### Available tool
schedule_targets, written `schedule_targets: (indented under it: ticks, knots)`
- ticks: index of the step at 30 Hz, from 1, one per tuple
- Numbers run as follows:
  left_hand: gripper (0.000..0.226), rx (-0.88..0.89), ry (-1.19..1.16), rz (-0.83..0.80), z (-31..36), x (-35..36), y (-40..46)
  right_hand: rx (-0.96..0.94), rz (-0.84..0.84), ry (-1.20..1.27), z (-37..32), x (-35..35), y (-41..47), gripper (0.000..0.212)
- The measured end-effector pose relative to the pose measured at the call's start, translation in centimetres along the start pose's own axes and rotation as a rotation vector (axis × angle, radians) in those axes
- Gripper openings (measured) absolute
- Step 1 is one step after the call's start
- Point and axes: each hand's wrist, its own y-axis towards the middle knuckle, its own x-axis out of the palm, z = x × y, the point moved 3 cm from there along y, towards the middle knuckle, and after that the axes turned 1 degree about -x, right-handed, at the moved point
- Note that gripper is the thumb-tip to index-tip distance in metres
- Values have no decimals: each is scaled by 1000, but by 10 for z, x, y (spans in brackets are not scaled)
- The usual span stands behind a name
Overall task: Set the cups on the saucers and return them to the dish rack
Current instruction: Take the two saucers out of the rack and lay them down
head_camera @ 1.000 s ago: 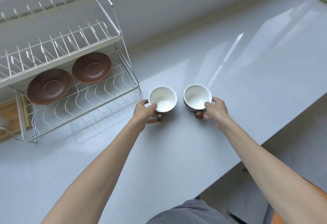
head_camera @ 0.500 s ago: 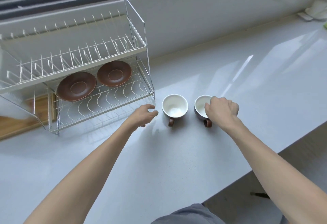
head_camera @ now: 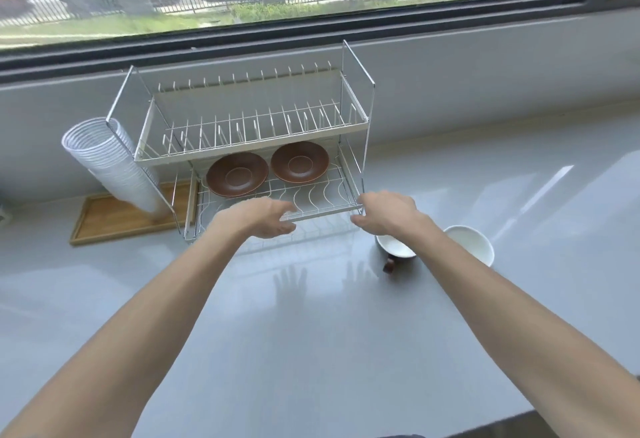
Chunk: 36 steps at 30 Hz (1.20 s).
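Two brown saucers, one on the left (head_camera: pixel 237 174) and one on the right (head_camera: pixel 300 162), lie on the lower shelf of the two-tier wire dish rack (head_camera: pixel 332 212). Two white cups with brown handles stand on the counter right of the rack: the nearer one (head_camera: pixel 394 249) is partly hidden by my right forearm, the other (head_camera: pixel 472 243) sits beside it. My left hand (head_camera: pixel 258 218) hovers open at the rack's front edge. My right hand (head_camera: pixel 386 213) is at the rack's front right corner, fingers spread, holding nothing.
A stack of clear plastic cups (head_camera: pixel 107 160) leans on a wooden tray (head_camera: pixel 114 221) left of the rack. A window runs along the back wall. The grey counter (head_camera: pixel 311 333) stretches toward me and to the right.
Both hands have left the cups and moved left and forward to the rack's front edge. The cups stay on the counter. The view has tilted up and now shows the window.
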Motion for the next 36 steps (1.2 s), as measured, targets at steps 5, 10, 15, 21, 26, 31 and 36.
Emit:
schedule_targets:
  ticks: [5, 10, 15, 21, 26, 31, 36]
  knots:
    - [45, -68, 44, 99, -21, -16, -4, -98, 86, -58, -39, -14, 24, 31]
    - [47, -101, 30, 210, -24, -24, 9, -165, 195, -41, -58, -15, 51, 31]
    - [58, -111, -58, 367, -26, -18, 37, -198, 255, 33, -62, -9, 82, 36]
    - [60, -265, -525, 501, -14, -11, 71, -187, 322, 157, -60, -2, 114, 46]
    - [50, -348, -803, 510, -19, -6, 108, -131, 310, 192, -60, 1, 145, 41]
    - [54, -427, -941, 465, -27, -5, 134, -21, 268, 364, -59, 5, 179, 47]
    - [62, -404, -982, 424, -30, -1, 153, 48, 188, 414, -59, 17, 205, 49]
